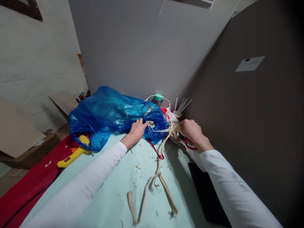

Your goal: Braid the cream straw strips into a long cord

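Observation:
A large translucent blue plastic bag (111,107) lies across the back of the table, its mouth towards the right. My left hand (136,132) is closed at the lower edge of that mouth, fingertips beside a small pale bit inside. Pale dried plant-fibre strips (174,127) sit bunched to the right of the bag, and my right hand (192,132) pinches their right end. From the bunch a braid (163,142) runs towards me and splits into loose tails (168,194). A red cord (155,149) lies beside the braid. What lies under my right palm is hidden.
A yellow glue gun (73,156) with a black cable rests at the left. Behind the bunch stand a green-capped jar (158,98) and a cup of white sticks (182,106). A black flat object (206,196) lies near my right forearm; fibre scraps dot the pale tabletop (111,193).

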A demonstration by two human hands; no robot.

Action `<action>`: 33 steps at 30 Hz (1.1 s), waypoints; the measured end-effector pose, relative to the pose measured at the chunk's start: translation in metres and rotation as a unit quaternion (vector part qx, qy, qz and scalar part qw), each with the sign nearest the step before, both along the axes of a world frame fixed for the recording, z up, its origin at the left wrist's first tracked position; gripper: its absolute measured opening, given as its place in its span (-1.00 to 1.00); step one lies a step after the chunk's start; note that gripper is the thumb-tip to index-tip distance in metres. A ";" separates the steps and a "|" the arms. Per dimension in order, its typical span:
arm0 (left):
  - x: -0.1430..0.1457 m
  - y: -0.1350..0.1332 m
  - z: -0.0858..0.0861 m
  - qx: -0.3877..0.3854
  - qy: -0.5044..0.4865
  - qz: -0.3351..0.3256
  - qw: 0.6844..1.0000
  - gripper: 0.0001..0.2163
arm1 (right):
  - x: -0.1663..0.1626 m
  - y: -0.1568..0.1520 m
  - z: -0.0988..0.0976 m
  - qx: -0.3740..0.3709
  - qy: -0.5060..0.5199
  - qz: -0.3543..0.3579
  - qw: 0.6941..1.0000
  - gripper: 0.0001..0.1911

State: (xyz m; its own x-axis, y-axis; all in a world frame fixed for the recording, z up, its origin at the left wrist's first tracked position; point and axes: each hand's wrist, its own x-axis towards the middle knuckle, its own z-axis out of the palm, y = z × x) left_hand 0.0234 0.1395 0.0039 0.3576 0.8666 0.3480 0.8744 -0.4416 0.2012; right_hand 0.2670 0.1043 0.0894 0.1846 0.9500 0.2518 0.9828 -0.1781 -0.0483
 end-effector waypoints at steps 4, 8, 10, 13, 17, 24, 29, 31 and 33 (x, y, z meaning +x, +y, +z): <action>-0.002 -0.023 0.008 0.025 -0.043 -0.025 0.998 -0.63 | -0.013 -0.022 0.023 0.114 -0.026 -0.002 0.993 -0.73; -0.003 -0.045 0.031 0.045 -0.113 -0.040 0.992 -0.75 | -0.022 -0.072 0.051 0.362 -0.052 0.046 0.930 -0.81; 0.001 -0.061 0.048 0.048 -0.166 -0.055 0.983 -0.74 | -0.030 -0.101 0.060 0.384 -0.035 0.103 0.917 -0.86; 0.011 -0.095 0.074 -0.040 -0.392 -0.166 0.904 -0.73 | -0.045 -0.132 0.062 0.333 0.054 0.207 0.918 -0.82; 0.019 -0.140 0.088 -0.300 -0.529 -0.267 0.748 -0.79 | -0.057 -0.141 0.044 0.240 0.239 0.268 0.902 -0.78; 0.005 -0.167 0.062 -0.354 -0.545 -0.178 0.739 -0.83 | -0.066 -0.119 -0.017 0.077 0.668 0.253 0.695 -0.70; 0.002 -0.169 0.030 -0.360 -0.550 -0.117 0.745 -0.81 | -0.077 -0.102 -0.057 0.087 0.737 0.198 0.641 -0.72; 0.004 -0.169 0.021 -0.369 -0.561 -0.108 0.733 -0.80 | -0.078 -0.100 -0.066 0.094 0.737 0.190 0.642 -0.73; 0.005 -0.169 0.017 -0.365 -0.571 -0.102 0.728 -0.81 | -0.080 -0.102 -0.070 0.069 0.741 0.196 0.639 -0.74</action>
State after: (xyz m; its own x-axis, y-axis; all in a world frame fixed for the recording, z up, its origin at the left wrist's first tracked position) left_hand 0.0288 -0.0297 0.0207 0.3440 0.9390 -0.0065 -0.1162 0.0495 0.9920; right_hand 0.1873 0.0019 0.0196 0.0708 0.9841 0.1631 -0.1923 0.1739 -0.9658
